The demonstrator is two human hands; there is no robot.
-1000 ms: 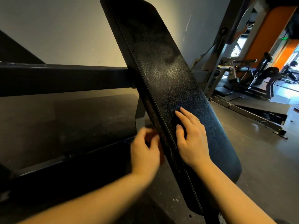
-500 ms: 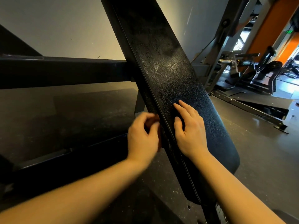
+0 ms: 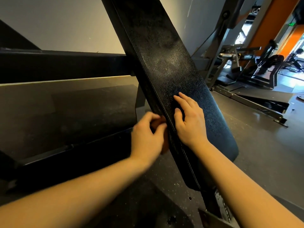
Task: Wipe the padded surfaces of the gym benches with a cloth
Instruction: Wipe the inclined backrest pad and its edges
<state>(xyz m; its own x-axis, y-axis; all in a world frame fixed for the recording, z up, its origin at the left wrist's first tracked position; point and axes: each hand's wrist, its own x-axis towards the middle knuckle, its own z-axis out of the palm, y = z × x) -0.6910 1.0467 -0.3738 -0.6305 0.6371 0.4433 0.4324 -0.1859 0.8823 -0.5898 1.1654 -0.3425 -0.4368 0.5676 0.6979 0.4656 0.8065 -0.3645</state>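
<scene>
A long black padded bench back [image 3: 164, 63] slants from the top centre down to the lower right. My right hand [image 3: 190, 122] lies flat on its textured face, fingers nearly straight and pointing up the pad. My left hand [image 3: 148, 139] is beside the pad's left side edge, with its fingers curled round a small orange-brown cloth [image 3: 165, 145]. It presses the cloth against that stitched edge. Most of the cloth is hidden by my fingers and palm.
A black steel frame beam [image 3: 65, 66] crosses behind the pad on the left, with a lower rail [image 3: 74, 155] beneath it. Dark speckled rubber floor [image 3: 255, 153] lies below. More gym machines [image 3: 263, 68] and a floor frame [image 3: 250, 102] stand at the right rear by an orange wall.
My left hand with the cloth has shifted slightly along the pad's side edge. My right hand keeps its place on the pad. The view has tilted a little, so everything sits higher in the frame.
</scene>
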